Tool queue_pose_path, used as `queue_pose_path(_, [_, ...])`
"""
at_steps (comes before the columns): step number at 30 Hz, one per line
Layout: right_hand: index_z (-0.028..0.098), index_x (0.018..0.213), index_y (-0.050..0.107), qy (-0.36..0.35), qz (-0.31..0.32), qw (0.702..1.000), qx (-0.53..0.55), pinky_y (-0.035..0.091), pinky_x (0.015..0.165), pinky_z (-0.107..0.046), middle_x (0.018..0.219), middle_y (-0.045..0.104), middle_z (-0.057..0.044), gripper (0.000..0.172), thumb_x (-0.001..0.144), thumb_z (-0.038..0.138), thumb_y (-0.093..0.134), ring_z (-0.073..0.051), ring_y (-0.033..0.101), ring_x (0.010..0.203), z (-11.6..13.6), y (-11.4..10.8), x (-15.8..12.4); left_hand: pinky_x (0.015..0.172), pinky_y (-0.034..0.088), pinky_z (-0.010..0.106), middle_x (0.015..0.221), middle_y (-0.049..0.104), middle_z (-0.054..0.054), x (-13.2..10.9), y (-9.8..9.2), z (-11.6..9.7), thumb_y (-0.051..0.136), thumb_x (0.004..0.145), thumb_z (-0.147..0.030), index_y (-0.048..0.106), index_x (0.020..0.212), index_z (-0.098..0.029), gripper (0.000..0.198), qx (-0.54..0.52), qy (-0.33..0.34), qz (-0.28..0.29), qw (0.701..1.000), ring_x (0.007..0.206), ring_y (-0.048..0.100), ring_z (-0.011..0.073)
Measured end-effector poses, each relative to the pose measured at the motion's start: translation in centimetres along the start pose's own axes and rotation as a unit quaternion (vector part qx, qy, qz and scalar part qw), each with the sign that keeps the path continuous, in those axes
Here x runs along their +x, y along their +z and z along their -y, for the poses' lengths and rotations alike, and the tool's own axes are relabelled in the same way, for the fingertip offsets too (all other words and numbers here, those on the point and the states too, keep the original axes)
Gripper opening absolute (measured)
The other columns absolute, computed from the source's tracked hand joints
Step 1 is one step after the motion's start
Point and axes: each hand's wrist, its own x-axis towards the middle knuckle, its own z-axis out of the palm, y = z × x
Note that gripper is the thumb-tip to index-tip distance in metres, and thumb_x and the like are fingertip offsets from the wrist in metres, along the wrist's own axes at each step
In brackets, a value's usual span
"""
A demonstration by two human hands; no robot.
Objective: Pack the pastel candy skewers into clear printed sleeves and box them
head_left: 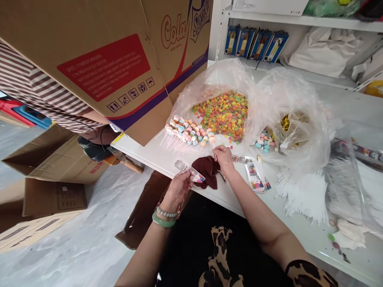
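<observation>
At far left, an opened cardboard box (60, 147) is seen on the floor, and above it a co-worker's striped top (44, 85) is partly hidden by the big Cola-and-Sprite carton (119, 52). Now the left hand (178, 187): its fingers are closed together on a printed plastic wrapper (197, 176), held just above the table's front edge (a jade-green bangle (164, 220) is worn at that wrist). Beyond it, a heap of pastel candy skewers (187, 129) is laid on the white tabletop (154, 159). A dark brown cloth (207, 171) is spread between the two hands. And here, a single candy skewer (212, 138) appears to be pinched by its stick in the right hand (224, 156), thumb and fingertips together, candy end up. Behind, ring-shaped candies (226, 111) are heaped in a clear plastic bag (206, 79). Further right, more printed wrappers (255, 175) are stacked, pastel candies (265, 141) are gathered by a second bag (287, 87), and white sticks (301, 195) are fanned out.
</observation>
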Motion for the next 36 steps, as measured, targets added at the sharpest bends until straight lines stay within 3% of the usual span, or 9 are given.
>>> queue_pose_path(2, [0.021,0.061,0.053,0.001,0.027,0.993,0.115,0.032,0.046,-0.023,0.047,0.048,0.007,0.012,0.064,0.03,0.059,-0.009,0.041,0.043,0.0,-1.6,-1.9,0.045,0.039,0.02,0.067,0.064,0.002,-0.1,0.4,-0.1,0.081,0.06,-0.027,0.065,0.077,-0.011,0.028,0.003,-0.003,-0.004,1.0,0.05,0.053,0.008])
queue_pose_path(5, [0.02,0.062,0.055,0.011,0.083,0.978,0.193,0.031,0.046,-0.023,0.05,0.051,0.006,0.016,0.063,0.031,0.066,-0.008,0.041,0.044,-0.4,-4.3,-4.6,0.047,0.039,0.018,0.07,0.065,0.003,-0.3,0.9,-0.2,0.083,0.057,-0.026,0.066,0.077,-0.011,0.03,0.008,0.02,-0.01,1.0,0.05,0.052,0.0059])
queue_pose_path(11, [0.019,0.071,0.058,0.08,0.174,0.936,0.295,0.031,0.049,-0.022,0.061,0.058,0.003,0.026,0.063,0.035,0.076,-0.008,0.046,0.05,-2.9,-8.2,-8.3,0.038,0.02,0.017,0.051,0.049,-0.006,-0.3,2.1,0.1,0.087,0.051,-0.03,0.057,0.061,-0.012,0.036,0.013,0.083,-0.038,0.996,0.041,0.032,0.0001])
queue_pose_path(16, [0.019,0.078,0.063,0.103,0.181,0.926,0.315,0.021,0.045,-0.021,0.062,0.056,0.003,0.027,0.059,0.031,0.079,-0.006,0.037,0.048,-4.9,-9.1,-9.2,0.041,0.028,0.019,0.055,0.054,-0.003,-0.6,4.0,0.3,0.082,0.058,-0.04,0.057,0.066,-0.014,0.037,0.033,0.093,-0.038,0.994,0.045,0.043,0.0048])
queue_pose_path(19, [0.018,0.079,0.064,0.123,0.174,0.929,0.303,0.015,0.043,-0.021,0.056,0.051,0.004,0.027,0.058,0.03,0.076,-0.005,0.03,0.045,-5.4,-9.2,-9.2,0.041,0.029,0.019,0.053,0.051,-0.005,-0.6,5.0,0.3,0.081,0.059,-0.04,0.055,0.065,-0.015,0.037,0.051,0.09,-0.036,0.994,0.044,0.043,0.0051])
queue_pose_path(24, [0.017,0.076,0.061,0.139,0.149,0.934,0.295,0.007,0.044,-0.021,0.05,0.041,0.007,0.027,0.063,0.036,0.075,-0.004,0.023,0.043,-5.6,-9.4,-9.0,0.042,0.033,0.02,0.055,0.056,-0.002,-0.1,5.2,0.3,0.08,0.059,-0.041,0.057,0.068,-0.015,0.037,0.079,0.062,-0.008,0.995,0.043,0.046,0.0068])
queue_pose_path(31, [0.019,0.077,0.06,0.188,0.233,0.878,0.373,0.005,0.044,-0.021,0.048,0.04,0.008,0.031,0.062,0.038,0.08,-0.004,0.016,0.043,-6.5,-9.9,-8.8,0.046,0.038,0.021,0.056,0.058,-0.003,0.7,5.2,0.0,0.083,0.058,-0.032,0.062,0.072,-0.015,0.031,0.096,0.054,-0.017,0.994,0.047,0.049,0.0079])
queue_pose_path(36, [0.019,0.074,0.063,0.16,0.234,0.892,0.351,0.009,0.043,-0.022,0.051,0.045,0.005,0.026,0.065,0.038,0.078,-0.005,0.023,0.044,-7.2,-11.9,-9.0,0.057,0.046,0.024,0.069,0.065,0.001,1.0,7.0,-0.1,0.083,0.057,-0.034,0.065,0.078,-0.015,0.034,0.072,0.056,0.005,0.996,0.061,0.059,0.0123])
